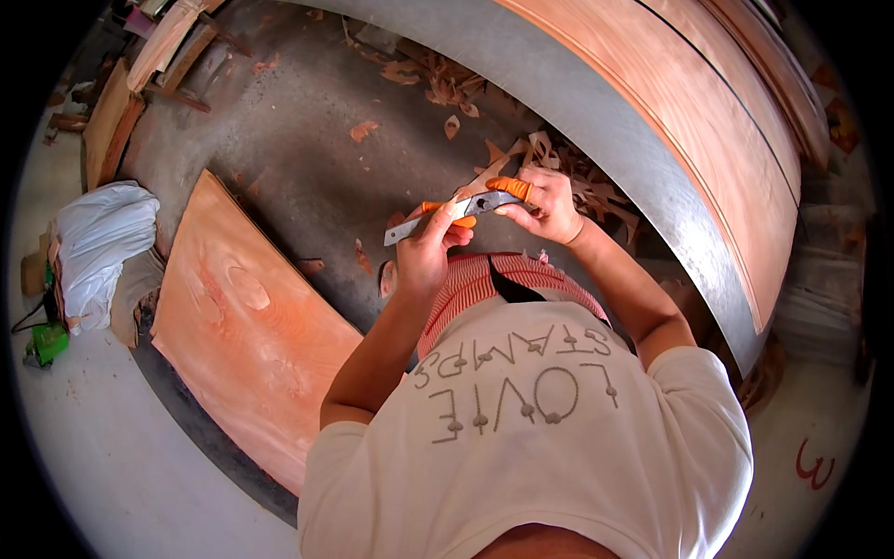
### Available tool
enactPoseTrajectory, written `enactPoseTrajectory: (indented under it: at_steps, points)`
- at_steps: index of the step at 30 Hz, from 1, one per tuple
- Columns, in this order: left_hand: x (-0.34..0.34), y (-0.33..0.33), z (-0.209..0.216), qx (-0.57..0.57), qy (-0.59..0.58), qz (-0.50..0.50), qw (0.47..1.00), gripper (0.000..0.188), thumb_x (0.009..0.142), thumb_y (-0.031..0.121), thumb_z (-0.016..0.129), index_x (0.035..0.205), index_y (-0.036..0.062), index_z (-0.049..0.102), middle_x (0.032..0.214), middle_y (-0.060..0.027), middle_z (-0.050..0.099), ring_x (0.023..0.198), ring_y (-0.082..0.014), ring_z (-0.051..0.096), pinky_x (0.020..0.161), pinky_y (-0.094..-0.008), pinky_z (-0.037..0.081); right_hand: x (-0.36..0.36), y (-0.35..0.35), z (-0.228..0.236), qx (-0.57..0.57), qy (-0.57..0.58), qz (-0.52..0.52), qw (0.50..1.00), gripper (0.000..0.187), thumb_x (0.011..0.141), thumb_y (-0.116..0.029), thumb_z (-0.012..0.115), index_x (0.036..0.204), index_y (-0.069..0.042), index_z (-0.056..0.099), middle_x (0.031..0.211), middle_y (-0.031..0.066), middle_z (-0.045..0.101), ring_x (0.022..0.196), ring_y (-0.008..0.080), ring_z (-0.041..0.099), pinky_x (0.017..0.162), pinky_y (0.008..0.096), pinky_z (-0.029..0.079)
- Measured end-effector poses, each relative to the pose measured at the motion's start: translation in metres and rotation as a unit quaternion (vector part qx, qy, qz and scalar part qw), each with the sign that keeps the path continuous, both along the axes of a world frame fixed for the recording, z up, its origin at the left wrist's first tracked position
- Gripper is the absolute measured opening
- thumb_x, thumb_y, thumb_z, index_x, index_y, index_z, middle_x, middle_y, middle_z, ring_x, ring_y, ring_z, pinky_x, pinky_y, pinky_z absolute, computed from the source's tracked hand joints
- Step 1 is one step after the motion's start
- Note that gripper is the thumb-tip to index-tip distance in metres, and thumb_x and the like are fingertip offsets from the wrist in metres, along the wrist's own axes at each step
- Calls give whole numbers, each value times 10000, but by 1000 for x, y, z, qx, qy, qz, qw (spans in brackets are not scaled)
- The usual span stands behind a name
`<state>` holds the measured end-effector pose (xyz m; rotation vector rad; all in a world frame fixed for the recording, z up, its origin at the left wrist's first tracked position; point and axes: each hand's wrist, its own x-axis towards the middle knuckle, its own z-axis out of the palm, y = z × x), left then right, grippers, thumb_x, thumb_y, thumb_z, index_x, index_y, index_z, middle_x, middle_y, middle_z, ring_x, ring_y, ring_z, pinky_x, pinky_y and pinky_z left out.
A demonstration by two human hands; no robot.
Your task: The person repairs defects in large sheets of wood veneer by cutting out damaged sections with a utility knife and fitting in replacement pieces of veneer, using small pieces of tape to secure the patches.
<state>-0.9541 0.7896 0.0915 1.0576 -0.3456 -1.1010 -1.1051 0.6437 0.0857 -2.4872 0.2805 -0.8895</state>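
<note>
A flat silver metal utility knife point(479, 203) with a dark knob on its side is held between both hands, in front of my body. My left hand point(430, 250) pinches its left part, where a flat end with a small hole sticks out past the fingers. Closed around the other end is my right hand point(551, 207), its thumb underneath. Orange finger covers show on both hands. Fingers hide parts of the knife, so whether its blade is out cannot be made out.
A large wood veneer sheet point(251, 326) lies at the left. Stacked veneer sheets point(689, 121) rest on a grey metal-edged surface at the right. Torn veneer scraps point(596, 191) litter the floor behind my hands. A white plastic bag point(102, 247) sits far left.
</note>
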Motion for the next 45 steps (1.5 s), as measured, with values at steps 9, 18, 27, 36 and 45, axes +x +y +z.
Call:
enactPoseTrajectory:
  at_steps: [9, 18, 27, 36, 45]
  points:
    - [-8, 0, 7, 28, -109, 16, 993, 137, 848, 122, 558, 872, -12, 546, 720, -103, 617, 570, -126, 587, 551, -223, 492, -8, 4, 1, -22, 19, -23, 999, 334, 662, -296, 692, 914, -79, 657, 724, 77, 563, 567, 244, 538, 486, 321, 438]
    - [-2, -2, 18, 70, -109, -38, 991, 149, 842, 140, 565, 882, -2, 545, 730, -104, 620, 557, -127, 586, 543, -217, 484, -11, 11, -2, 42, 1, -22, 999, 328, 680, -249, 691, 940, -55, 639, 739, 87, 569, 578, 254, 536, 508, 326, 436]
    - [-6, 7, 9, 62, -30, -29, 997, 127, 845, 141, 550, 861, 15, 544, 720, -100, 620, 542, -117, 568, 538, -215, 477, -11, 14, -2, 30, -4, -11, 999, 323, 664, -263, 700, 926, -82, 646, 695, 72, 548, 575, 248, 541, 498, 320, 437]
    - [-12, 8, 4, 56, 10, 9, 998, 122, 852, 148, 545, 867, 27, 543, 726, -94, 625, 548, -117, 570, 540, -217, 477, -7, 8, -8, -1, -13, 7, 1000, 324, 669, -260, 693, 937, -87, 642, 629, 53, 495, 543, 232, 507, 477, 318, 417]
    - [-17, 3, 3, 14, 69, 11, 997, 146, 871, 173, 529, 883, 29, 543, 735, -69, 604, 573, -107, 555, 557, -217, 475, 1, 17, -13, 51, -77, -8, 996, 305, 692, -247, 679, 944, -80, 636, 629, 55, 488, 537, 219, 494, 462, 312, 403]
